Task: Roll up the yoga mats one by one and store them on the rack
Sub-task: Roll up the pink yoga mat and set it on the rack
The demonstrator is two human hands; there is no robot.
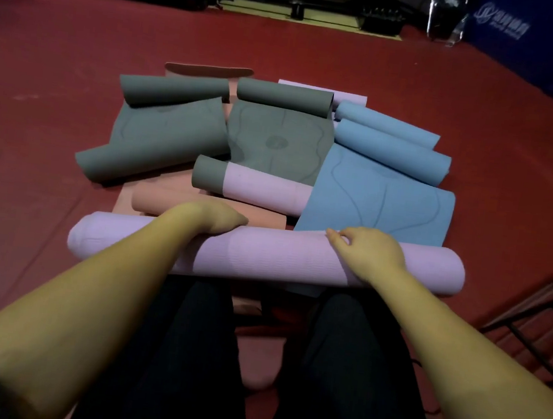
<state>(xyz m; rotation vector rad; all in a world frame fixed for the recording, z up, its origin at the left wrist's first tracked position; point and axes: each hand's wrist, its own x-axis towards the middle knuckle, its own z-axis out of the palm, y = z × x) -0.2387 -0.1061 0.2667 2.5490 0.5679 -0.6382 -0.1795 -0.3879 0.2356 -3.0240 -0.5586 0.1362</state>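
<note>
Head view is showing a person's two bare forearms reaching over dark-trousered legs to one fully rolled lilac mat [269, 256] that is lying crosswise just in front of the knees. One left hand [213, 221] is resting on top of the roll left of its middle, its fingers curving over the far side and gripping it. One right hand [367, 249] is sitting on the roll right of its middle, fingers bent and pinching the roll's loose outer edge at the top.

Beyond the roll a heap of partly unrolled mats is lying on the red floor [58, 88]. Two grey mats [159, 134] are spreading side by side at the back, each curling at its far end. One blue mat [379, 200] is lying open to the right, touching the lilac roll, with two blue curls behind it. One half-rolled lilac-and-grey mat [257, 188] is sitting in the middle. Salmon mats [179, 205] are showing underneath; their count cannot be told.

One dark metal rack [541, 325] is standing at the right edge, near the roll's right end.
</note>
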